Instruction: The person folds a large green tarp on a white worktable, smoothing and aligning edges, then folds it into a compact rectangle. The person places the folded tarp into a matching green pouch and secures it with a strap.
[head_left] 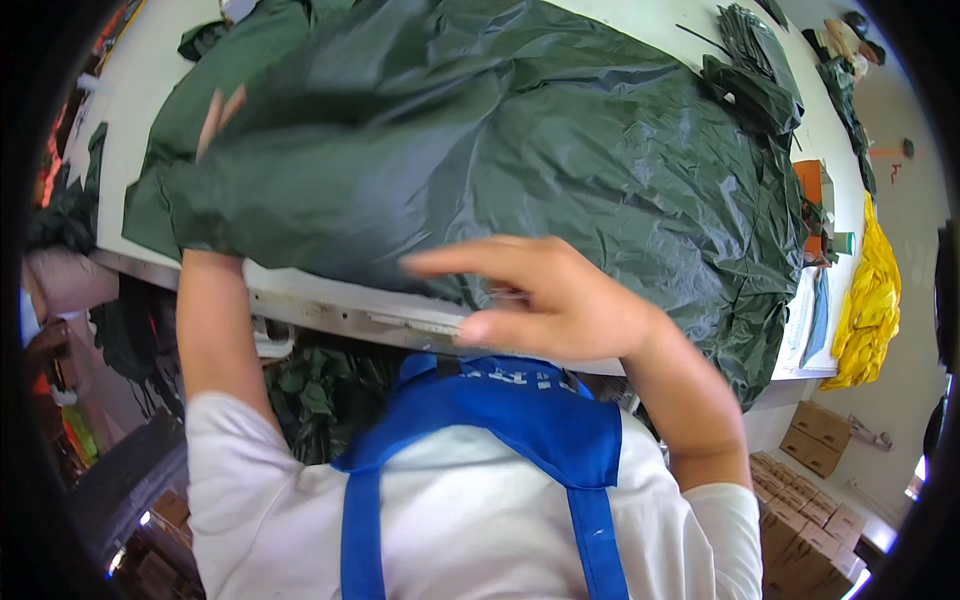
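A large sheet of shiny dark green fabric (600, 150) lies crumpled across the table, its left part smeared by motion. My left hand (218, 118) is mostly hidden: the forearm passes beneath the near-left edge of the sheet, and stretched fingertips show beyond it, apart from one another. Matte dark green cloth (155, 195) lies around those fingertips and under the sheet. Just over the sheet's near edge hovers my right hand (550, 295), somewhat blurred. Its fingers point left, the thumb stands apart, and nothing shows between them.
The white table (330, 287) has a metal strip along its near edge. A folded dark bundle (755, 60) lies at the far right. An orange box (812, 195) and hanging yellow fabric (868, 300) are on the right. Cardboard boxes (810, 500) stack below; another person (845, 45) is at far right.
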